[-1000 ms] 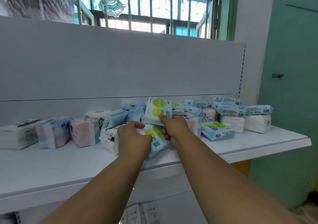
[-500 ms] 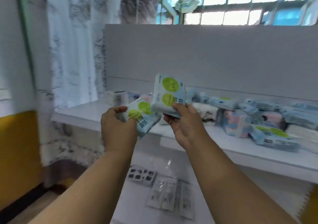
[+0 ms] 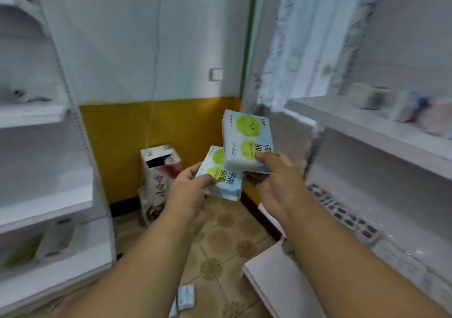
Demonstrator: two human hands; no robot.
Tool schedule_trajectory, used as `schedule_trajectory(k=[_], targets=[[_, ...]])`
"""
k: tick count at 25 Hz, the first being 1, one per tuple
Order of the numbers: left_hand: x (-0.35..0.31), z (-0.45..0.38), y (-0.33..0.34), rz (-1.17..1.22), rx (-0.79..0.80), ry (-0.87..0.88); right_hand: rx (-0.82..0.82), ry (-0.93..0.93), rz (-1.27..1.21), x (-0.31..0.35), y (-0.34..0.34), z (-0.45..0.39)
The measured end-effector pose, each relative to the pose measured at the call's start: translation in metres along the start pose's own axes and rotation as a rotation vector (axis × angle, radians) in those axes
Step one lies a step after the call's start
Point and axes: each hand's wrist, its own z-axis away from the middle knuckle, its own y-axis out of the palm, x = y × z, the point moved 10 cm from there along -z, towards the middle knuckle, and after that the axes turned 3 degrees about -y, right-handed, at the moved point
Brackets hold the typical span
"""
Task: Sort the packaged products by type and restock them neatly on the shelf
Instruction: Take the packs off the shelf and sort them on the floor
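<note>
Two pale-blue plastic packs with green circles are held up. Left hand (image 3: 188, 190) grips the lower pack (image 3: 223, 178); right hand (image 3: 278, 183) pinches the upper pack (image 3: 247, 141), at its 1 o'clock.

We see 2 packs (image 3: 247, 141) in soft plastic film, slightly glossy, w/ print. Shelves (image 3: 381, 131) look like smooth painted metal, matt white. Floor (image 3: 227, 244) is tile, patterned, w/ a low sheen. Box (image 3: 159, 171) is printed cardboard. Wall (image 3: 151, 127) looks painted, matt.

Left hand (image 3: 188, 190) grips one green-dotted pack (image 3: 221, 174); right hand (image 3: 278, 183) grips another pack (image 3: 247, 141) (upright).
</note>
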Motion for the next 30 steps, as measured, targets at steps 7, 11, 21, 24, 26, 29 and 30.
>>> schedule_trajectory(k=[7,11,21,24,26,29,30], targets=[[0.03,-0.075,-0.207,-0.135,-0.273,-0.051,0.121,0.279,0.145,-0.221,0.078,-0.032],[0.138,-0.107,-0.302,-0.194,-0.533,-0.193,0.104,0.475,0.293,-0.357,0.025,-0.042],[0.528,-0.213,-0.447,-0.578,-0.625,-0.56,-0.166,0.846,0.433,-0.707,-0.26,-0.034],[0.634,-0.252,-0.478,-0.727,-0.561,-0.571,-0.252,0.855,0.47,-0.784,-0.345,-0.034],[0.687,-0.275,-0.498,-0.87,-0.5,-0.581,-0.273,0.859,0.515,-0.827,-0.387,-0.036],[0.748,-0.306,-0.522,-0.87,-0.481,-0.567,-0.29,0.86,0.519,-0.884,-0.429,-0.043],[0.765,-0.315,-0.528,-0.887,-0.476,-0.574,-0.283,0.857,0.528,-0.9,-0.439,-0.048]])
